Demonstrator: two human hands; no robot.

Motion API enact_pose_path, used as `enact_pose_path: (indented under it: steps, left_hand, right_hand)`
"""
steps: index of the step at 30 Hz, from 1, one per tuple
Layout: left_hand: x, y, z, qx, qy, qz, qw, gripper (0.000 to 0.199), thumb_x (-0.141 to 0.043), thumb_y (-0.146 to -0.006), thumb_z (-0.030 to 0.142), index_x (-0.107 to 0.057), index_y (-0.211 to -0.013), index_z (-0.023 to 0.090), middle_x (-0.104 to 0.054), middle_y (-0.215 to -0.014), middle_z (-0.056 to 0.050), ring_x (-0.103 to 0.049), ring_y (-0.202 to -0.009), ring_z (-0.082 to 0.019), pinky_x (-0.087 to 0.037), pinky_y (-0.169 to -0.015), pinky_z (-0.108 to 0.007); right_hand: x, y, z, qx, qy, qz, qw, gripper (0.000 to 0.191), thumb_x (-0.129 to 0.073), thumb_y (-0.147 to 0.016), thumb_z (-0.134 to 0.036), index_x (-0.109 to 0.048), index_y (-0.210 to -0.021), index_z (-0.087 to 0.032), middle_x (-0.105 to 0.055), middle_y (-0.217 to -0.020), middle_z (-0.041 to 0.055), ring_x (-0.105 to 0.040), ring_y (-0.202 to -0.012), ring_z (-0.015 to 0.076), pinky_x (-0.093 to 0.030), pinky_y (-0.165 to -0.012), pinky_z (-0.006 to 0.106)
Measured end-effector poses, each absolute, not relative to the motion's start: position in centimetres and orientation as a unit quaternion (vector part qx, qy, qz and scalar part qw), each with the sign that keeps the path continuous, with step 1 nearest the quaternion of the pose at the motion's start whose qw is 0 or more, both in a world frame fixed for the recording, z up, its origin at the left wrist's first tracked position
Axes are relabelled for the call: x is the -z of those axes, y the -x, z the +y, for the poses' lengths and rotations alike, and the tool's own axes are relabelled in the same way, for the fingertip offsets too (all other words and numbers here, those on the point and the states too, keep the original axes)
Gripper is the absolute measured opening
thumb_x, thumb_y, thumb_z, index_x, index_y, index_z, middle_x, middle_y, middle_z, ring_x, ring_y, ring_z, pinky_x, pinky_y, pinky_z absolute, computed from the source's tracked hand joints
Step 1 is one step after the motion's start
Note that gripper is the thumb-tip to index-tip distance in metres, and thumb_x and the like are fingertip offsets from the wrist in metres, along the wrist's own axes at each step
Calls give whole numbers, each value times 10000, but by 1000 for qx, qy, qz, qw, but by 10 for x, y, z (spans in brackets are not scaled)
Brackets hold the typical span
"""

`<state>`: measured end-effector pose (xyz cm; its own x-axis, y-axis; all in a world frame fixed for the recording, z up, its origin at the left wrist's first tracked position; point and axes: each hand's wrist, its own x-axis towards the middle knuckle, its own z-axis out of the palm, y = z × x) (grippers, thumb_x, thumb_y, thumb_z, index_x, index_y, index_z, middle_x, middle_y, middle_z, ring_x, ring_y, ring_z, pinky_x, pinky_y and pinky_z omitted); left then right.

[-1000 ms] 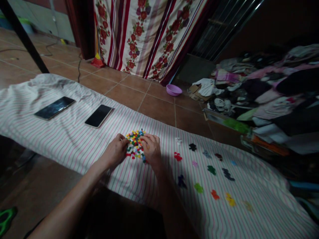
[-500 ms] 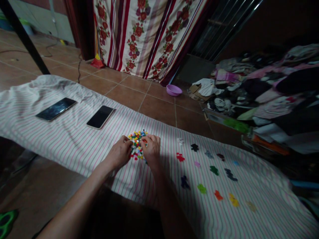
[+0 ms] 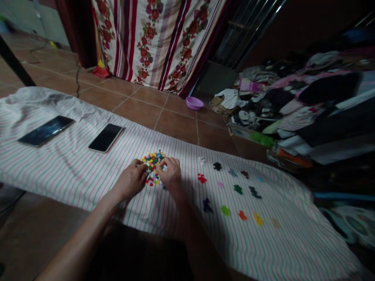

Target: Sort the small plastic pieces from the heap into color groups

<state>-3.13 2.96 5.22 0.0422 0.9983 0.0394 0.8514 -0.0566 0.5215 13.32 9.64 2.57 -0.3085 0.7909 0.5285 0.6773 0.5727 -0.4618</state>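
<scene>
A striped cloth (image 3: 73, 171) stretched across the foreground; past it, a flowered curtain (image 3: 158, 39) hung and a heap of clothes (image 3: 284, 93) lay at the right. A purple basin (image 3: 194, 103) sat on the floor near the curtain's foot. On the cloth's left part lay a larger dark-screened device (image 3: 47, 130) and a smaller phone (image 3: 106, 137). The left hand (image 3: 131, 177) had its fingers curled at the left edge of a mixed pile of small coloured pieces (image 3: 152, 160); the right hand (image 3: 170, 173) bent narrowly over its right side. Whether either pinched a piece, I could not tell. Right of the hands lay little single-colour clusters, among them yellow (image 3: 258, 219), red (image 3: 201, 178) and, tiniest, pale blue (image 3: 259, 179).
</scene>
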Motion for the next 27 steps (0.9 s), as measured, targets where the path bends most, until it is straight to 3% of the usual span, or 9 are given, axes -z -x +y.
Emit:
enact_pose_path:
  steps: [27]
  left_hand:
    - [-50, 25, 31, -138, -716, 678, 93, 411, -337, -897, 390, -619, -1120, 192, -597, -1171, -117, -647, -873, -210, -508, -749, -340]
  right_hand:
    - [-44, -152, 70, -127, 474, -814, 312, 61, -553, -786, -228, -494, -771, -227, -622, -784, -13, -561, -798, 157, -412, -823, 289]
